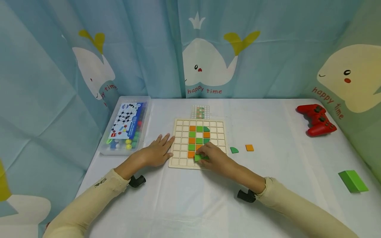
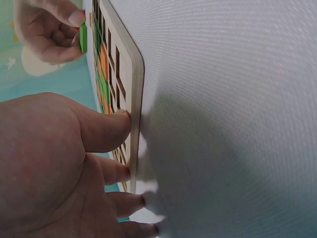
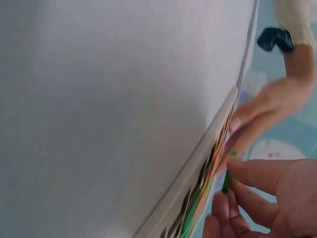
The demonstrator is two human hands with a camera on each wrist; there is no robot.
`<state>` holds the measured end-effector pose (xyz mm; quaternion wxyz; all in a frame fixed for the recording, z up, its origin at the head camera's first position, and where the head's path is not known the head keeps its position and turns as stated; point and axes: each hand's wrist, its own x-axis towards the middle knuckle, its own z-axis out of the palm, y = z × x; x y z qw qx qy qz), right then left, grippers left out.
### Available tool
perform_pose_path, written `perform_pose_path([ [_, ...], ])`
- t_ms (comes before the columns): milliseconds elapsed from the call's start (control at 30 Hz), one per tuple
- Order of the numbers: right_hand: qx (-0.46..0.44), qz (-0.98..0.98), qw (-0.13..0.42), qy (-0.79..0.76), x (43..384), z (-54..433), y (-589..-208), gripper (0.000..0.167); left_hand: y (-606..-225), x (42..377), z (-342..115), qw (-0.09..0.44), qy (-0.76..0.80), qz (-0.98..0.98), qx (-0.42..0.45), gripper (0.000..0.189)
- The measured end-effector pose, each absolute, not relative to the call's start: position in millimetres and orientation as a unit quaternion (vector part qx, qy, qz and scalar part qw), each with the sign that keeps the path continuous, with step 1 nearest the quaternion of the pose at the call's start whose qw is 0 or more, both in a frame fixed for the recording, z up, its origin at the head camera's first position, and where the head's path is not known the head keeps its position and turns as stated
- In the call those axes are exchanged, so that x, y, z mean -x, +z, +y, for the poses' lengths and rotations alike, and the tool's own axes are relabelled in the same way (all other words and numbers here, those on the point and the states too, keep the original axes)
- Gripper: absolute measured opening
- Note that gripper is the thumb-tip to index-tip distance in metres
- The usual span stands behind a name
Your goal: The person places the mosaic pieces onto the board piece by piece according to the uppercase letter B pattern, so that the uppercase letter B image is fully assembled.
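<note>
A wooden grid board (image 1: 177,156) lies on the white table, with orange, light green and dark green tiles in its middle columns. My right hand (image 1: 216,159) pinches a light green square tile (image 1: 197,157) over the lower part of the board. In the right wrist view the tile (image 3: 228,179) stands on edge between thumb and fingers. My left hand (image 1: 157,151) lies with straight, spread fingers at the board's left edge, thumb tip right on the rim in the left wrist view. Some lower tiles are hidden behind the right hand.
Right of the board lie a green quarter-round tile (image 1: 234,150) and an orange square tile (image 1: 249,147). Behind it is a small pattern card (image 1: 200,112). A plastic case of beads (image 1: 146,115) sits at left; a red game controller (image 1: 316,120) and green block (image 1: 353,181) are at right.
</note>
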<state>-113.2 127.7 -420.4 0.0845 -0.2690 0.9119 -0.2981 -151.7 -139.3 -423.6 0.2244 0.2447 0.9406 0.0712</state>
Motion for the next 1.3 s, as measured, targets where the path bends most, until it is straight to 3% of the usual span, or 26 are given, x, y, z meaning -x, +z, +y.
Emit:
perform_pose_path([
  [467, 0.324, 0.912, 0.043, -0.247, 108, 103, -426, 0.014, -422, 152, -138, 0.218, 0.079, 0.940, -0.249, 0.066],
  [800, 0.320, 0.906, 0.068, -0.269, 109, 111, -427, 0.016, -423, 151, -138, 0.220, 0.082, 0.940, -0.249, 0.066],
  [1000, 0.277, 0.903, 0.069, -0.321, 120, 147, -419, 0.017, -424, 151, -138, 0.223, 0.084, 0.940, -0.244, 0.066],
  [1300, 0.155, 0.923, 0.045, -0.349, 142, 250, -416, 0.029, -425, 152, -138, 0.222, 0.071, 0.941, -0.244, 0.067],
])
